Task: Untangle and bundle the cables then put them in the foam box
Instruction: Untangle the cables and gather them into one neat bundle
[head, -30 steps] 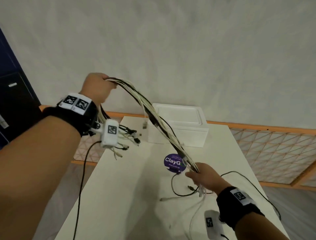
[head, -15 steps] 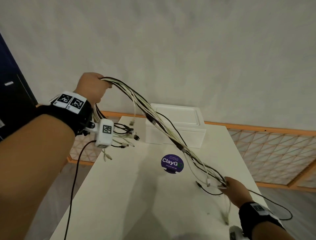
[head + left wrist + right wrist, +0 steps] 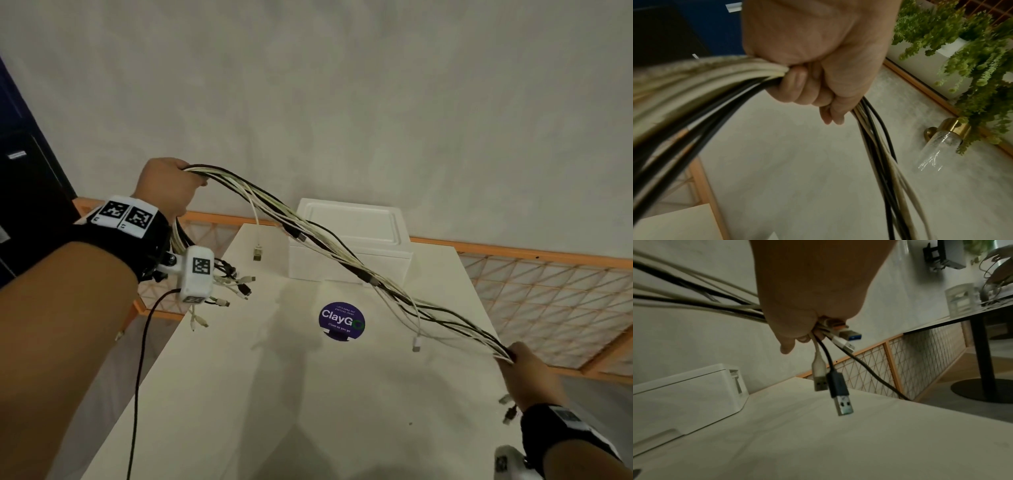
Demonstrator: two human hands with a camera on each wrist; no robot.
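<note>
Left hand (image 3: 169, 186) fists the cables (image 3: 329, 255) up at 10 o'clock, short plug ends dangling below the wrist. Right hand (image 3: 529, 371) fists the other end at 4 o'clock, USB plugs (image 3: 838, 382) poking out underneath. Between the hands the cables hang stretched above the desk (image 3: 274, 394), mostly parallel, a few plugs dangling. Untangling looks about done; coiling and bundling not yet. Foam box (image 3: 352, 253) at 12 o'clock, lid on, nothing stowed.

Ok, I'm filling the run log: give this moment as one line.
left hand grips cables high | right hand grips plug ends low | cables off table | foam box lidded
</note>
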